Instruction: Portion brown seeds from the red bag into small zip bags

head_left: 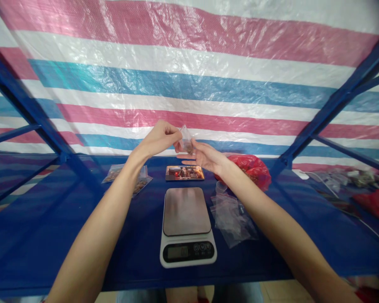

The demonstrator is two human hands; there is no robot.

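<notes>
Both hands meet above the blue shelf (82,235): the left hand (159,136) pinches the top of a small clear bag (186,141) – something brownish inside – while the right hand (202,156) lies open beneath it, fingers just touching. Filled bags (126,176) lie at left; the scale (187,227) plate is bare, and empty bags (232,216) wait beside a red sack (254,168) – so, by my judgement, partway through.
</notes>
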